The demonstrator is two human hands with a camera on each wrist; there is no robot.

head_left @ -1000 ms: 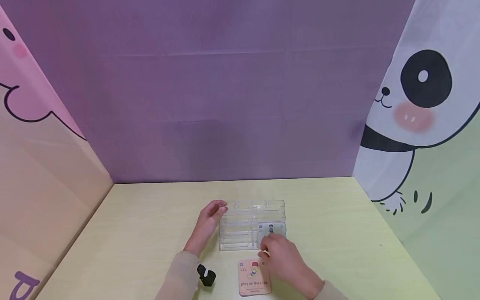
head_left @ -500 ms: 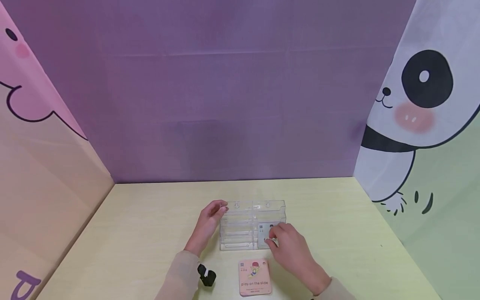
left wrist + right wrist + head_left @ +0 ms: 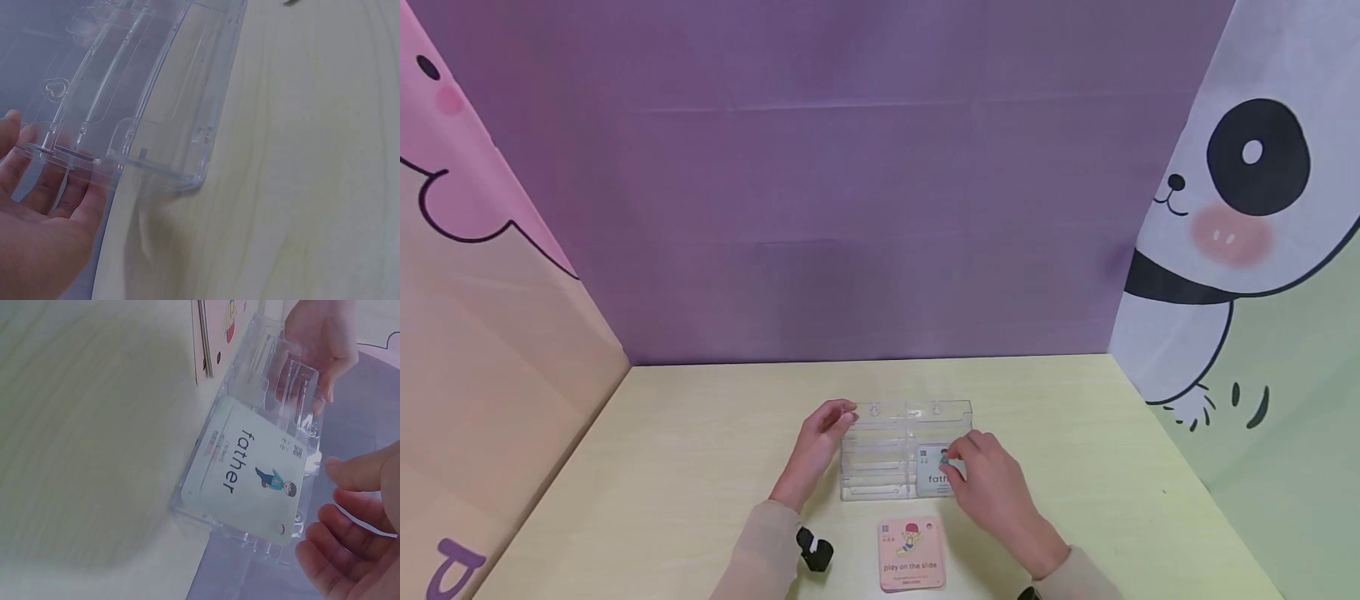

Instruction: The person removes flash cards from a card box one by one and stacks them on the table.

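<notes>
My left hand [image 3: 812,450] grips the upper left edge of a clear plastic card holder [image 3: 875,468], with the thumb in front and the fingers behind. A white card [image 3: 240,481] reading "father", with a small cartoon figure, sits in the holder's lower right pocket. My right hand [image 3: 996,487] is at the card's upper right, covering part of it in the head view. The right wrist view shows thumb and fingers apart near the card's top edge, with nothing between them. The left wrist view shows the holder's pockets, tilted up off the table.
A stack of pink cards [image 3: 912,577], the top one reading "play on the slide", lies on the pale wooden table [image 3: 722,433] in front of the holder. A small black device [image 3: 815,550] is beside the left sleeve. A purple wall [image 3: 865,208] stands behind.
My right hand has moved up and to the right across the card, uncovering its word and leaving the pink stack fully visible. My left hand keeps its grip on the holder.
</notes>
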